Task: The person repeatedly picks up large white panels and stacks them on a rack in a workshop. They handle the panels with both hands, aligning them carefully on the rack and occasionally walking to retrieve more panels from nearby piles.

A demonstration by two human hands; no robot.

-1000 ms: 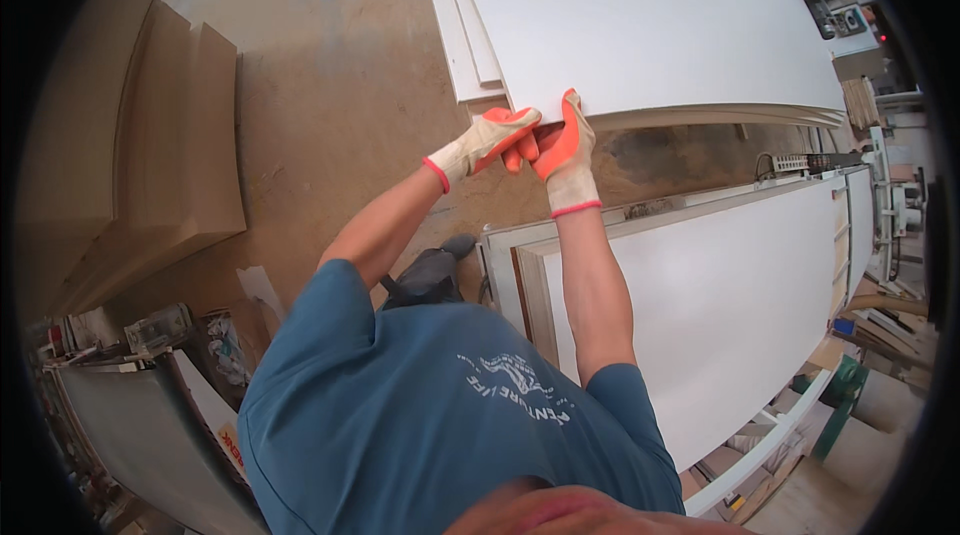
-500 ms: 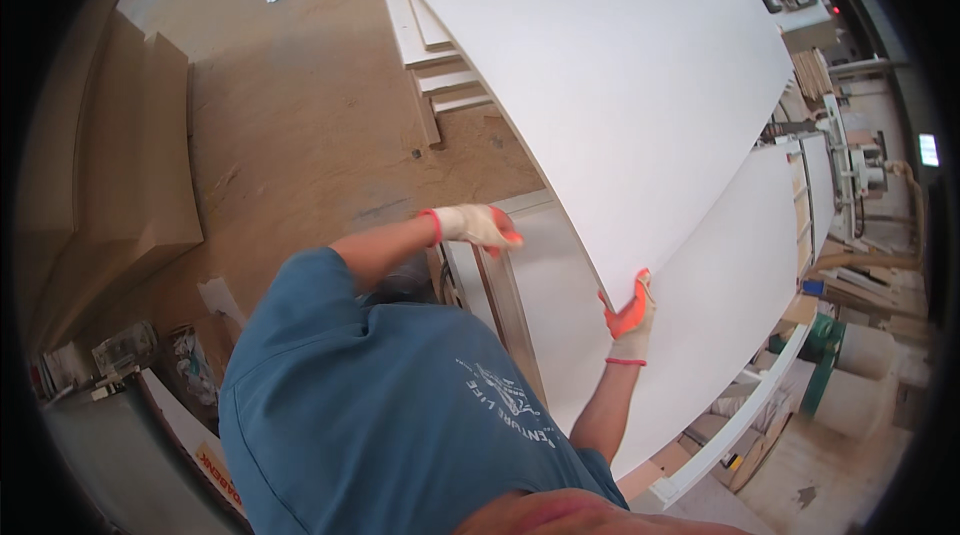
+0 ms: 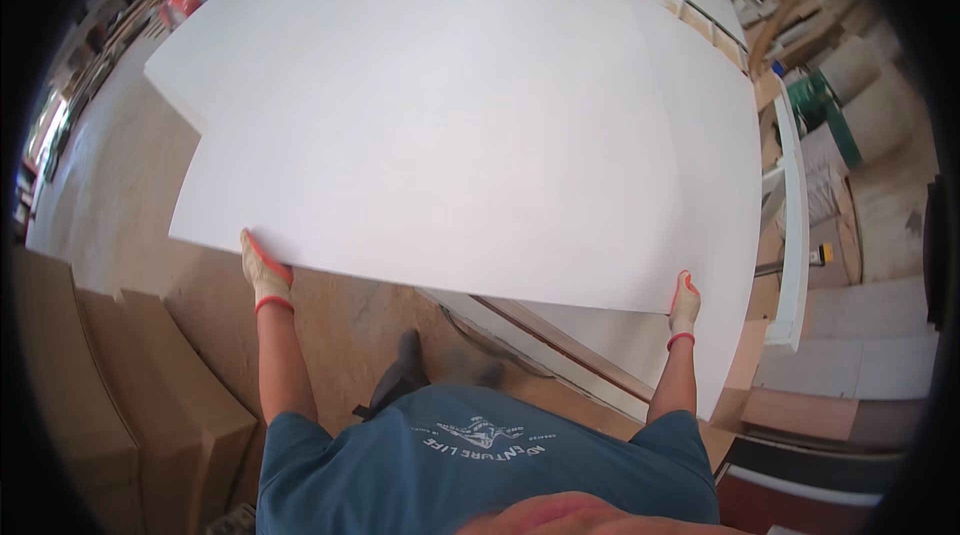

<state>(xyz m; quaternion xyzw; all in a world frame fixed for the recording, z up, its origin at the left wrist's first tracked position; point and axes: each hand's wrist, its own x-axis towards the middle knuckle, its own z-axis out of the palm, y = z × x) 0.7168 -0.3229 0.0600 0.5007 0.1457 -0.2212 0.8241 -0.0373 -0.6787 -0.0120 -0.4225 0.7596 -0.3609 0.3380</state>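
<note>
— Where is the big white panel (image 3: 450, 105)?

— Lifted flat in front of the person, filling most of the view. Its near edge runs from the lower left to the lower right, above the floor (image 3: 350, 325).

— Who has it?

— Both hands, set well apart along that near edge. The left hand (image 3: 266, 273), in a pale glove with orange trim, is clamped on the edge near the left corner. The right hand (image 3: 684, 305), gloved the same way, grips the edge near the right corner. Both arms reach up from a blue-green shirt (image 3: 480, 465).

— What lies under it?

— More white panels (image 3: 725, 235) show beyond its right edge, stacked lower down, with a wooden strip (image 3: 560, 340) along their near side. A dark shoe (image 3: 405, 370) stands on the brown floor between the arms.

— And off to the sides?

— Tan boards (image 3: 130, 405) lie stacked at the lower left. On the right runs a long white rail (image 3: 795, 225), with a green machine (image 3: 825, 110) farther back.
</note>
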